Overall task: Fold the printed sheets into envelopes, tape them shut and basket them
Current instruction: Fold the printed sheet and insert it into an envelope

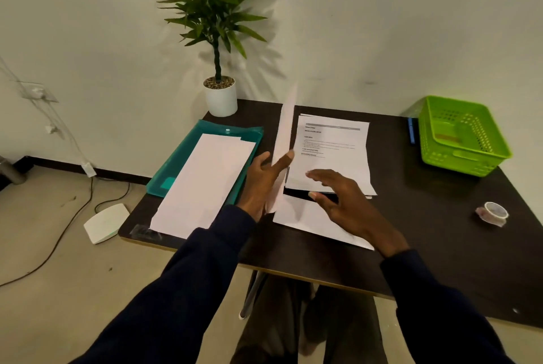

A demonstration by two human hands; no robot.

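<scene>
My left hand [266, 178] grips a white sheet [284, 134] that stands nearly on edge, blurred, rising above the table's middle. My right hand [342, 202] hovers flat with fingers spread over the near end of a stack of printed sheets [332, 152]. A blank white sheet [311, 222] lies under that hand, close to the front edge. A pile of blank sheets [205, 184] rests on a teal folder [176, 163] at the left. The green basket [461, 134] stands at the far right. A roll of tape [493, 212] lies on the table's right side.
A potted plant [220, 96] stands at the dark table's [426, 240] back left corner. A blue object [411, 131] lies beside the basket. On the floor at the left are cables and a white box [105, 222]. A wall is close behind the table.
</scene>
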